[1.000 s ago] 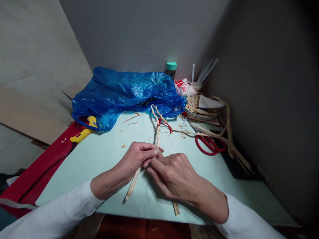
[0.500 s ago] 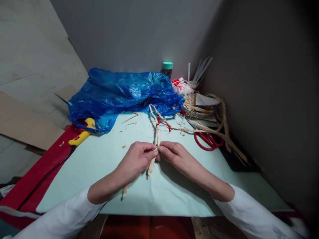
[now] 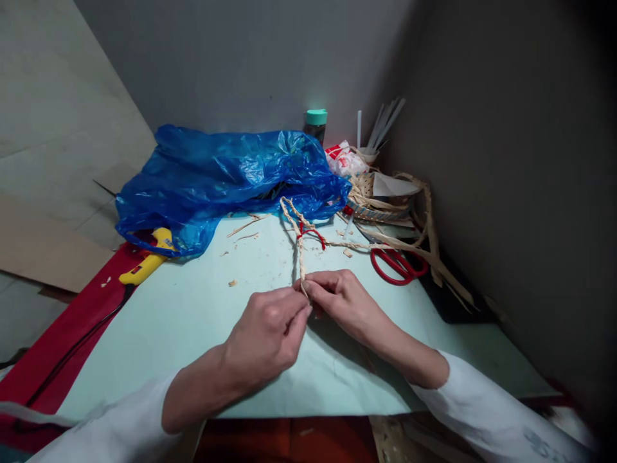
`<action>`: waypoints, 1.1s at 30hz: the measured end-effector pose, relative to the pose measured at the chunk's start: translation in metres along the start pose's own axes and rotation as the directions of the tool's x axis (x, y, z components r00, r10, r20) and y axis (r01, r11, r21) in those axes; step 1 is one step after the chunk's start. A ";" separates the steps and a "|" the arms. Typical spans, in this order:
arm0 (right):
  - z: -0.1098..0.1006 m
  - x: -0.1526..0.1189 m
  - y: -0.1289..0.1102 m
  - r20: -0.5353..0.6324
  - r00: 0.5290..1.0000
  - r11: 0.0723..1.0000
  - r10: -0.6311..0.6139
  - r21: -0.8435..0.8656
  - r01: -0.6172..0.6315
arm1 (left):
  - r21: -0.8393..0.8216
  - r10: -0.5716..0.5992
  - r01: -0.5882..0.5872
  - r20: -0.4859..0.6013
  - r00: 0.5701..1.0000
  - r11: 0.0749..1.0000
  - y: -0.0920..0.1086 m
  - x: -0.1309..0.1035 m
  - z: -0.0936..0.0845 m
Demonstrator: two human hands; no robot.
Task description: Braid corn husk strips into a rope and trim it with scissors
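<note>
A pale braided strand (image 3: 302, 257) runs down the middle of the table to my hands, with a red tie (image 3: 313, 235) near its upper part. My left hand (image 3: 272, 325) has its fingers closed on the strand's lower end, which it mostly hides. The thumb and forefinger of my right hand (image 3: 337, 297) pinch the braid just above and beside the left fingertips. Beyond the tie, the braid loops back toward the blue bag, and another length stretches right to loose long strips (image 3: 434, 260).
A crumpled blue plastic bag (image 3: 231, 170) lies at the back. On the left is a yellow glue gun (image 3: 144, 267) with a black cord. Red-handled scissors (image 3: 398, 267), a woven basket (image 3: 378, 209) and a green-lidded jar (image 3: 316, 125) stand or lie right and behind.
My left hand has turned and come slightly nearer, and now covers the flat strip ends that hung below the fingers. My right hand keeps its pinch. The whole view has shifted slightly.
</note>
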State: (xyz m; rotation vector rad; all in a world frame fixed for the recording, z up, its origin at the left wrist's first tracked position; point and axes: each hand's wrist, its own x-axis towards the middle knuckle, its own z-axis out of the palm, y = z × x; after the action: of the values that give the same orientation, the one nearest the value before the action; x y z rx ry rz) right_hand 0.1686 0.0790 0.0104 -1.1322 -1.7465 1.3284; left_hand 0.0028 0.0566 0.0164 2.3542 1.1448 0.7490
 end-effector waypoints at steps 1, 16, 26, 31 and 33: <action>0.000 0.000 -0.001 0.027 0.999 0.998 0.021 0.063 -0.023 | 0.034 0.055 -0.056 0.007 0.998 0.998 -0.001 -0.001 0.004; -0.004 -0.001 -0.004 0.112 0.990 0.959 0.082 0.263 -0.109 | -0.738 -0.310 0.418 0.291 0.905 0.530 -0.015 0.016 -0.008; -0.001 -0.009 -0.012 0.070 0.997 0.884 0.024 -0.468 0.011 | -0.676 -0.339 0.441 0.289 0.895 0.590 -0.019 0.011 0.004; 0.004 -0.015 -0.019 0.021 0.999 0.532 0.048 -0.847 -0.008 | -0.471 -0.440 0.480 0.202 0.875 0.740 -0.019 0.013 0.003; 0.004 -0.016 -0.020 0.035 0.999 0.514 0.035 -0.858 0.012 | -0.477 -0.455 0.485 0.187 0.871 0.733 -0.017 0.013 0.004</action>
State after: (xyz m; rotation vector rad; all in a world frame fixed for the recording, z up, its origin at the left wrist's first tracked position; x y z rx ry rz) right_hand 0.1671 0.0608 0.0286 -1.6139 -2.5397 0.3792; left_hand 0.0017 0.0769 0.0073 1.5399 1.2571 0.6840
